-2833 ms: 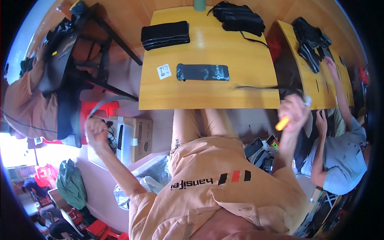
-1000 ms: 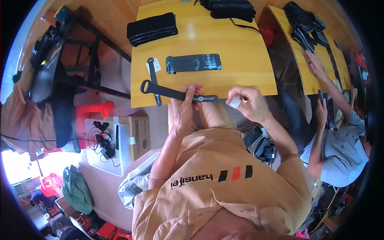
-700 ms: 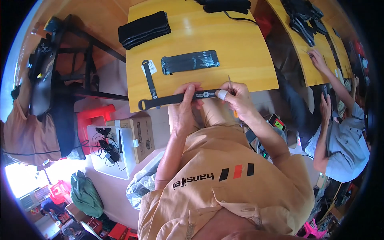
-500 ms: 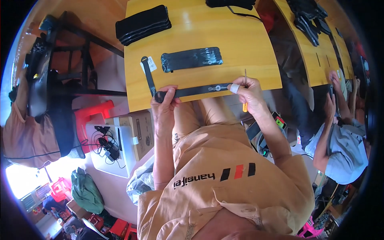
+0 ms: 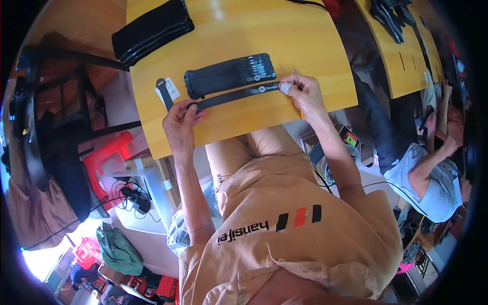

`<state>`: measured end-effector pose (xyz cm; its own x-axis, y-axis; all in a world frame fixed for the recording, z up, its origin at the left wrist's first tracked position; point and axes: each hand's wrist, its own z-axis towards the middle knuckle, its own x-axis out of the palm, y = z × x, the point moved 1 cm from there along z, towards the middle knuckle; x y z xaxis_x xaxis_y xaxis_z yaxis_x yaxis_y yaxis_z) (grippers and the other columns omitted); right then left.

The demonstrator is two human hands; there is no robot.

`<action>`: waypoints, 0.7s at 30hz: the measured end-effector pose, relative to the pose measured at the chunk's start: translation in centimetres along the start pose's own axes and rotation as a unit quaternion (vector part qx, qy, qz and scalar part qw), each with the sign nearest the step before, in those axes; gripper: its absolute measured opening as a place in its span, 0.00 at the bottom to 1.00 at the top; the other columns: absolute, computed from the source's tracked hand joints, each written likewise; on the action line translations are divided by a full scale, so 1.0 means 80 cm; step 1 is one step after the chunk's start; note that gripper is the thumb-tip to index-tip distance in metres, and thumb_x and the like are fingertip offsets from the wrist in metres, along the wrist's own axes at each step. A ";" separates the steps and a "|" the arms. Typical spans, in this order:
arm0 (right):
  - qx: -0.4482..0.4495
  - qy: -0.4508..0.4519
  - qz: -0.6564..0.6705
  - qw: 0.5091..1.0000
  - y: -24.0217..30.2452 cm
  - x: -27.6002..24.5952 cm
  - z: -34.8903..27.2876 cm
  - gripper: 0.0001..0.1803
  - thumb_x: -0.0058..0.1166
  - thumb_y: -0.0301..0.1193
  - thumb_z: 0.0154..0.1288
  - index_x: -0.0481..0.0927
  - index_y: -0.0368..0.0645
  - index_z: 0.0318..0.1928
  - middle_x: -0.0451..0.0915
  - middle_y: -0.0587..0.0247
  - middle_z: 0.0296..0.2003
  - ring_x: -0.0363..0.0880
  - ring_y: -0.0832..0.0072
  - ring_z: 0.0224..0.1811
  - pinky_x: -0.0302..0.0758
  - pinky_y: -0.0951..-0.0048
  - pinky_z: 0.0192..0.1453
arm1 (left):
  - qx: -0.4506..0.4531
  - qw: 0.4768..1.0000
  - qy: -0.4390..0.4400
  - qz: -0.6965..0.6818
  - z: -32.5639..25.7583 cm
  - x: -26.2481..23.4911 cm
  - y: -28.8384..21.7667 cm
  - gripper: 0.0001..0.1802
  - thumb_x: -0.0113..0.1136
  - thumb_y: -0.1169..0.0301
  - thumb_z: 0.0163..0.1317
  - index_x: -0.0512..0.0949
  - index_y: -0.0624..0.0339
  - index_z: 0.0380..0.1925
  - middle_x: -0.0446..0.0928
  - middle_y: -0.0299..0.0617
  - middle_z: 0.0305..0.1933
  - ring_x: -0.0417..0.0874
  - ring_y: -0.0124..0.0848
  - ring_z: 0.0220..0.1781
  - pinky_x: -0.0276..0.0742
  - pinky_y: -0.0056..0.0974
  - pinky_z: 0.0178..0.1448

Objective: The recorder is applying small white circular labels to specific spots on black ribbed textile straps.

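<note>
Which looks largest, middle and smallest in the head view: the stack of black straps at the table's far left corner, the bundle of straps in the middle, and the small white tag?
1. Corner stack of black straps.
2. Middle bundle of straps; close to the corner stack, and the fisheye bends edges, so this order is unsure.
3. Small white tag, clearly smallest.

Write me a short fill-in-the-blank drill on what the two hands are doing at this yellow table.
1. The left hand and the right hand hold one long black ____ stretched flat between them.
2. The strap lies on a ____ table.
3. Just beyond the strap lies a bundle of black straps, on the side ____ from the person.
4. The right hand also holds a thin ____ tool.

Missing words: strap; yellow; away; pointed
</note>
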<state>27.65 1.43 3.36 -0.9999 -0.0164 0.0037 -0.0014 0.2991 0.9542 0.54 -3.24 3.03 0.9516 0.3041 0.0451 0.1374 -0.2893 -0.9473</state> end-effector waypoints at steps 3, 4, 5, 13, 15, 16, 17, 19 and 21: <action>-0.048 -0.004 -0.056 0.997 -0.030 -0.010 0.021 0.04 0.56 0.24 0.53 0.79 0.35 0.30 0.74 0.70 0.22 0.63 0.89 0.19 0.59 0.87 0.23 | 0.027 0.997 -0.023 0.075 0.012 0.007 0.002 0.08 0.56 0.76 0.58 0.76 0.68 0.37 0.77 0.41 0.28 0.80 0.26 0.27 0.76 0.25 0.31; -0.043 -0.005 -0.056 0.997 -0.029 -0.009 0.023 0.04 0.56 0.24 0.53 0.79 0.35 0.30 0.74 0.70 0.22 0.63 0.89 0.19 0.59 0.87 0.23 | 0.026 0.995 -0.046 0.087 0.014 0.007 0.003 0.07 0.57 0.77 0.57 0.76 0.68 0.35 0.77 0.40 0.28 0.79 0.25 0.26 0.75 0.25 0.30; -0.030 -0.003 -0.067 0.997 -0.026 -0.007 0.024 0.04 0.57 0.24 0.53 0.79 0.35 0.30 0.74 0.71 0.22 0.64 0.88 0.21 0.60 0.86 0.26 | 0.025 0.992 -0.068 0.099 0.017 0.007 0.005 0.06 0.58 0.77 0.56 0.76 0.69 0.34 0.76 0.39 0.28 0.78 0.24 0.25 0.74 0.25 0.29; -0.013 -0.019 -0.131 0.991 -0.026 -0.002 0.032 0.04 0.58 0.24 0.53 0.80 0.36 0.29 0.73 0.75 0.20 0.63 0.89 0.22 0.60 0.86 0.26 | 0.033 0.988 -0.085 0.125 0.031 0.012 0.010 0.05 0.60 0.77 0.55 0.75 0.67 0.30 0.73 0.35 0.22 0.74 0.20 0.21 0.68 0.23 0.25; -0.011 -0.017 -0.130 0.991 -0.026 0.000 0.032 0.04 0.58 0.24 0.53 0.80 0.36 0.29 0.72 0.75 0.19 0.63 0.89 0.22 0.59 0.86 0.26 | 0.026 0.989 -0.089 0.117 0.032 0.011 0.012 0.05 0.60 0.77 0.55 0.75 0.67 0.30 0.73 0.35 0.21 0.74 0.20 0.21 0.69 0.23 0.26; -0.009 -0.019 -0.130 0.991 -0.027 -0.001 0.033 0.04 0.58 0.24 0.53 0.80 0.36 0.29 0.72 0.75 0.19 0.63 0.89 0.22 0.59 0.86 0.26 | 0.026 0.989 -0.092 0.116 0.032 0.010 0.013 0.05 0.60 0.77 0.55 0.75 0.67 0.30 0.73 0.35 0.21 0.74 0.20 0.21 0.69 0.23 0.26; -0.011 -0.019 -0.129 0.991 -0.029 -0.001 0.034 0.04 0.58 0.24 0.53 0.80 0.37 0.29 0.71 0.76 0.19 0.63 0.89 0.22 0.59 0.86 0.26 | 0.027 0.989 -0.094 0.114 0.032 0.010 0.014 0.05 0.60 0.77 0.55 0.75 0.67 0.30 0.73 0.35 0.21 0.74 0.20 0.21 0.69 0.23 0.25; -0.011 -0.021 -0.128 0.992 -0.030 0.000 0.035 0.04 0.58 0.24 0.53 0.80 0.37 0.29 0.71 0.76 0.19 0.62 0.89 0.22 0.59 0.85 0.25 | 0.027 0.989 -0.092 0.116 0.033 0.012 0.013 0.05 0.60 0.77 0.55 0.75 0.67 0.30 0.73 0.35 0.21 0.74 0.20 0.21 0.69 0.23 0.26; -0.016 -0.042 -0.151 0.987 -0.029 0.001 0.036 0.05 0.57 0.25 0.51 0.80 0.36 0.28 0.69 0.74 0.15 0.62 0.87 0.18 0.59 0.82 0.21 | 0.027 0.989 -0.091 0.117 0.034 0.012 0.015 0.05 0.60 0.77 0.55 0.75 0.67 0.30 0.73 0.34 0.21 0.74 0.20 0.21 0.69 0.23 0.26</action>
<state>27.56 3.46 0.31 -0.9515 -0.0199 -0.3070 -0.3013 0.2620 0.9168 0.88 -0.79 1.05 0.8898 0.3940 -0.2304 -0.1005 -0.3233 -0.9409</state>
